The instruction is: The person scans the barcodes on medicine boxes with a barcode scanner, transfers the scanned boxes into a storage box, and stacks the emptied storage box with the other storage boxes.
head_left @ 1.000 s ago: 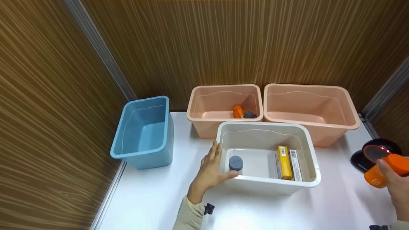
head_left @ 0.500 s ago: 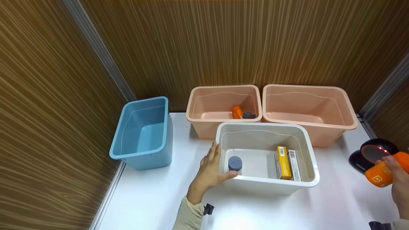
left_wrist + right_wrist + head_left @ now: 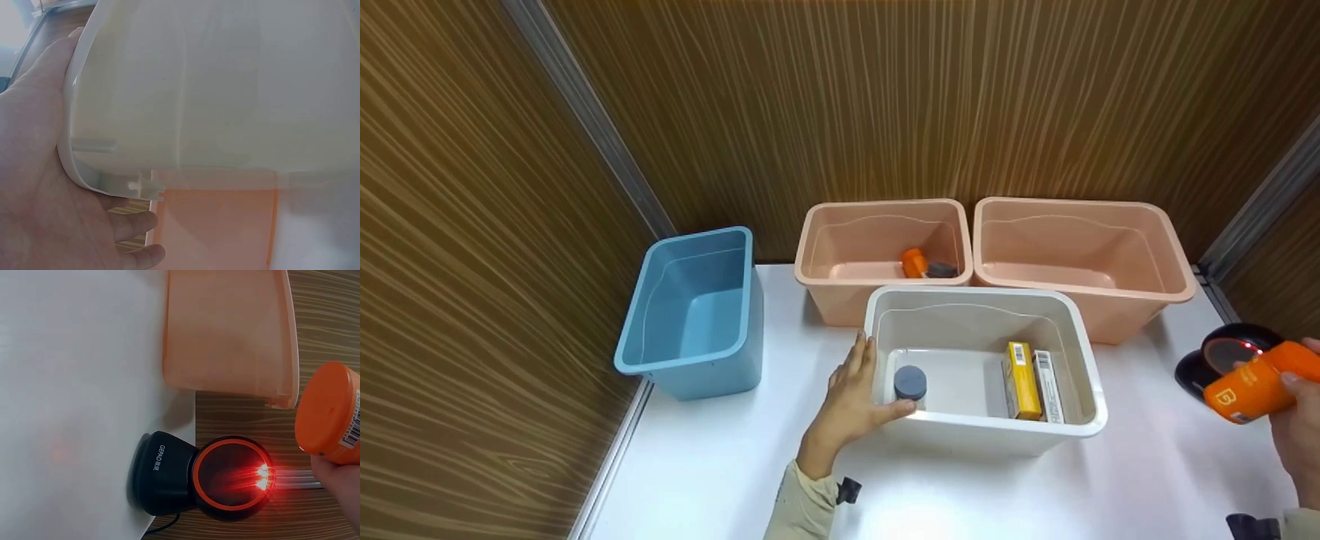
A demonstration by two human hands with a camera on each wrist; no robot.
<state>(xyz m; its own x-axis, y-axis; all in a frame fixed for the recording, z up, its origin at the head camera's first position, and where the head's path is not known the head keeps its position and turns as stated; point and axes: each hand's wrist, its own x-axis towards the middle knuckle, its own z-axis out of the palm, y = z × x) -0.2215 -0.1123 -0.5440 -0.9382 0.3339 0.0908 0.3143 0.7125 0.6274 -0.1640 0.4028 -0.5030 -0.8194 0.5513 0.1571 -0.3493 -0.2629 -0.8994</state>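
Note:
My right hand (image 3: 1296, 431) grips an orange bottle (image 3: 1249, 386) with an orange cap, tilted, at the right edge of the head view. In the right wrist view a barcode shows on the bottle (image 3: 350, 430), close to a black barcode scanner (image 3: 169, 475) with red lights lit. Fingers fairly straight, my left hand (image 3: 846, 409) rests against the near left corner of a white bin (image 3: 997, 429), thumb over its front rim. Inside that bin stand a jar with a grey lid (image 3: 911, 382), a yellow box (image 3: 1021, 381) and a slim white box (image 3: 1048, 386).
Behind the white bin are two pink bins; the left pink bin (image 3: 847, 283) contains an orange bottle (image 3: 914, 262) and a dark-lidded item (image 3: 942, 270). A blue bin (image 3: 679, 361) stands at the left. Wood-grain walls (image 3: 885, 97) enclose the white table (image 3: 697, 465).
My right hand has turned the orange bottle and shifted it slightly left and up, so it now overlaps the scanner. My left hand stays at the bin's corner.

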